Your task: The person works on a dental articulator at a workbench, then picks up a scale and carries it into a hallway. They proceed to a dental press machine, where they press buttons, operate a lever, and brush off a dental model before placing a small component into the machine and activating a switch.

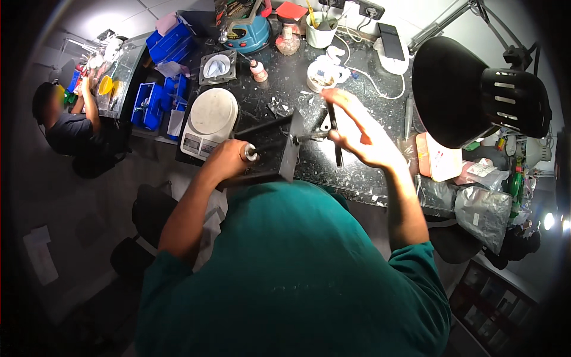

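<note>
My left hand point(227, 160) is wrapped round a silver metal cylinder point(251, 157) in a black metal bracket point(285, 156), which is tilted above the front of the speckled dark bench point(369, 178). A threaded screw point(315, 136) sticks out from the bracket's right side toward a black crossbar handle point(338, 156). My right hand point(363, 134) holds that handle, with fingertips near its upper end and thumb near its middle; part of the bar is hidden behind it.
A white scale point(211, 113) sits left, a black lamp point(452, 95) overhangs the right. Behind are a pink bottle point(259, 72), white cup point(317, 82) and blue machine point(242, 37). Blue bins point(147, 107) and a seated co-worker point(71, 128) are far left; bags point(482, 214) lie right.
</note>
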### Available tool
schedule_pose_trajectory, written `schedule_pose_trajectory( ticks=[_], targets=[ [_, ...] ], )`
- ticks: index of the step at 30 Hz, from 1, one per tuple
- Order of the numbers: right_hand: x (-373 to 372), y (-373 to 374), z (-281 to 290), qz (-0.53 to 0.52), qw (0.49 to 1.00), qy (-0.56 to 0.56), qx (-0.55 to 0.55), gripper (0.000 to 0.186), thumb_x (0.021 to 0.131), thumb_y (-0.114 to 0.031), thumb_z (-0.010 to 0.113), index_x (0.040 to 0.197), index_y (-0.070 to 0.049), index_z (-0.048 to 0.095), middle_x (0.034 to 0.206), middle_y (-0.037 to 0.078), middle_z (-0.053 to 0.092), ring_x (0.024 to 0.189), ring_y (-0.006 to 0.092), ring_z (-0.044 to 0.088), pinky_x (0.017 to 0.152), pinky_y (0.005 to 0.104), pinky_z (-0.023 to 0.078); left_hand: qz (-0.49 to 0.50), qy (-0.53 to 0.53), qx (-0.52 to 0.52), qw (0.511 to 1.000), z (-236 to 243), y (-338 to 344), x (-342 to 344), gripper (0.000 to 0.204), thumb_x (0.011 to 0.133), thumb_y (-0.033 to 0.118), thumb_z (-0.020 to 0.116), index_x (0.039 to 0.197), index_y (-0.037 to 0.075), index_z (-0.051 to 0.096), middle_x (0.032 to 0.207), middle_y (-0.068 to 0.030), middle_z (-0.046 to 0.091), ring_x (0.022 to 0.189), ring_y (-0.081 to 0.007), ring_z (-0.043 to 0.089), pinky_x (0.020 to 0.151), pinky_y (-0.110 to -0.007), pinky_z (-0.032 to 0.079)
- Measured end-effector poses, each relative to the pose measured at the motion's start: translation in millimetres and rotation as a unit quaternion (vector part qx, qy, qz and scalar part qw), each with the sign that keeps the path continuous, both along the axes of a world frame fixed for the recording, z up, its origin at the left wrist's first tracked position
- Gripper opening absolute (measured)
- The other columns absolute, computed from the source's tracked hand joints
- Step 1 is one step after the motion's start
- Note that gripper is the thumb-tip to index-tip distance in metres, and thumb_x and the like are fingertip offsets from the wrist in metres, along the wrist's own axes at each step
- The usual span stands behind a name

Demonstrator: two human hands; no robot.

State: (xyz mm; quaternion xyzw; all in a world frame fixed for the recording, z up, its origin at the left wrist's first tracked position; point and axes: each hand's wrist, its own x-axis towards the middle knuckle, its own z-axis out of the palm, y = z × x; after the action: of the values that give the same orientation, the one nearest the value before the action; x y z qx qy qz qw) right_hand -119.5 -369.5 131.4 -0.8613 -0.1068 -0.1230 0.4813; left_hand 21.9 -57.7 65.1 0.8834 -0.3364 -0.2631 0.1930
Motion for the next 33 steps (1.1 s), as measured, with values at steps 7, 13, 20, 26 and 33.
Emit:
schedule_pose_trajectory(
  ticks=[7, 13, 20, 26, 33],
  targets=[
    [-6, -12, 30, 0.197, 0.979, 0.057, 0.018, 0.066, 0.073, -0.042, 0.084, 0.127, -0.009, 0.067, 0.143, 0.011, 0.058, 0.146, 0.0346, 0.039, 0.115, 0.0518, 0.033, -0.078, 0.208, -0.071, 0.972, -37, 11, -28, 0.023, 0.083, 0.026, 0.077, 0.088, 0.005, 0.070, 0.082, -0.0190, 0.069, 0.073, -0.0298, 0.069, 0.068, -0.040, 0.052],
    [-8, 11, -11, 0.143, 0.981, -0.069, 0.115, 0.083, 0.059, -0.053, 0.089, 0.119, -0.002, 0.066, 0.108, 0.010, 0.072, 0.111, 0.0307, 0.067, 0.117, 0.0643, 0.031, -0.005, 0.197, -0.006, 0.980, -14, 14, -47, 0.028, 0.077, 0.023, 0.078, 0.096, 0.003, 0.072, 0.085, -0.0150, 0.074, 0.075, -0.0146, 0.067, 0.071, -0.036, 0.052],
    [-9, 43, -44, 0.023, 0.982, -0.162, 0.095, 0.085, 0.058, -0.075, 0.073, 0.100, -0.001, 0.066, 0.096, 0.008, 0.067, 0.105, 0.0299, 0.062, 0.101, 0.0519, 0.046, -0.007, 0.272, 0.019, 0.962, -31, 25, -47, 0.022, 0.083, 0.022, 0.072, 0.094, 0.004, 0.070, 0.088, -0.0186, 0.072, 0.081, -0.0266, 0.070, 0.074, -0.040, 0.051],
    [-20, 48, -51, -0.018, 0.981, -0.163, 0.102, 0.088, 0.058, -0.076, 0.071, 0.101, 0.000, 0.064, 0.095, 0.009, 0.062, 0.096, 0.0297, 0.060, 0.100, 0.0474, 0.046, -0.042, 0.255, 0.002, 0.966, -29, 21, -44, 0.025, 0.085, 0.023, 0.068, 0.099, 0.003, 0.071, 0.094, -0.0213, 0.072, 0.088, -0.0332, 0.071, 0.077, -0.042, 0.052],
    [-37, 42, -57, -0.025, 0.989, -0.117, 0.090, 0.099, 0.056, -0.087, 0.066, 0.100, 0.002, 0.064, 0.095, 0.010, 0.062, 0.095, 0.0288, 0.059, 0.095, 0.0479, 0.046, -0.070, 0.218, 0.038, 0.973, -33, 15, -40, 0.026, 0.083, 0.025, 0.071, 0.100, 0.005, 0.072, 0.095, -0.0222, 0.072, 0.094, -0.0401, 0.070, 0.078, -0.045, 0.053]
  ],
)
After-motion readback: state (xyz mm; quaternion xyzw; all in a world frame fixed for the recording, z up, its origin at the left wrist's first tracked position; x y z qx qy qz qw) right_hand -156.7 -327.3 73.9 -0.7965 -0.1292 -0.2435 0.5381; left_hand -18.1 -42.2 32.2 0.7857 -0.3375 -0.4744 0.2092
